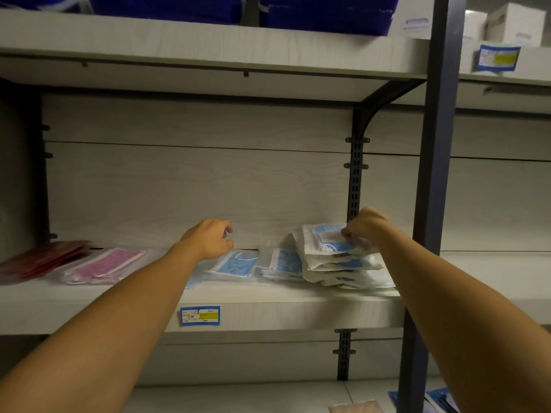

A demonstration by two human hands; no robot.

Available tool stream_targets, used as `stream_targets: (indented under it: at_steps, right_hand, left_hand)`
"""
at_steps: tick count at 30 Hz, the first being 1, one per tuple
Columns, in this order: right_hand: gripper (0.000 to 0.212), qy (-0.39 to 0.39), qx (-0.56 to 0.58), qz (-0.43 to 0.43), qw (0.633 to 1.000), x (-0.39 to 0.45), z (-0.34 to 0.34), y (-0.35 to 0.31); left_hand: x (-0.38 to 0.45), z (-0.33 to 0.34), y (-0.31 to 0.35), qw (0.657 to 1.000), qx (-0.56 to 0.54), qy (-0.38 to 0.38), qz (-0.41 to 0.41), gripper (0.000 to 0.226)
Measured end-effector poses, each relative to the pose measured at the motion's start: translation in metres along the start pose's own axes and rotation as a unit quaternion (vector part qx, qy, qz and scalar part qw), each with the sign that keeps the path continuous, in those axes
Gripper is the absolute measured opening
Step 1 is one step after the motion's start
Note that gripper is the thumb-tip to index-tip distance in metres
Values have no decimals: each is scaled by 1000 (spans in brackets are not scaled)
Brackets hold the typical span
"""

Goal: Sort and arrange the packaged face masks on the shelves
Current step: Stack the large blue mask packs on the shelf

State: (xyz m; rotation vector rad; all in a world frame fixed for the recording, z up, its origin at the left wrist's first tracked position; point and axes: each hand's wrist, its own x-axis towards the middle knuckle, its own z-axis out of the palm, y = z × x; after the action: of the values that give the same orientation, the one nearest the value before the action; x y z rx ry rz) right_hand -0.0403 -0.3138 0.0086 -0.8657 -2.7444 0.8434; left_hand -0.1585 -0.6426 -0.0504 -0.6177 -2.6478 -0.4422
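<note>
Both my arms reach onto the middle shelf [268,311]. My right hand [365,226] pinches the top blue mask packet [325,238] of a leaning pile of blue mask packets [343,269] at the shelf's right end. My left hand [208,238] hovers with loosely curled fingers, holding nothing, just above a flat blue mask packet [237,263]. Another blue packet [283,260] lies between that one and the pile. Further left lie a pink mask packet [104,265] and red packets [41,257].
A dark steel upright [432,174] stands right of the pile, with a slotted bracket rail [356,180] behind it. A blue price label [200,315] is on the shelf edge. Dark blue packs [313,10] fill the shelf above; white boxes [512,23] sit far right.
</note>
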Motion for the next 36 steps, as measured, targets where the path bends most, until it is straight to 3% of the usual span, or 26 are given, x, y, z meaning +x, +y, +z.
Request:
stream_targets:
  at_steps: [5,12,18,28,36]
  right_hand:
    - [18,92,-72,-58,991,-6,2,1]
    - [16,129,-108,-104,980,-8,4,4]
    - [18,211,-158,-178,948,-12,4,4]
    - [29,191,-205,-243,929,-35,15,-2]
    - [18,184,-215,-277,918,-67,13,6]
  left_hand:
    - [-1,-3,4,1000,4,1,5,43]
    - [-3,-7,9,1000,16,2,8,43]
    - [-4,-12,16,1000,21,8,11,44]
    - [-16,-17,25,999,53,13,0,43]
    - [-62,-46,40,995,95,18,-24,44]
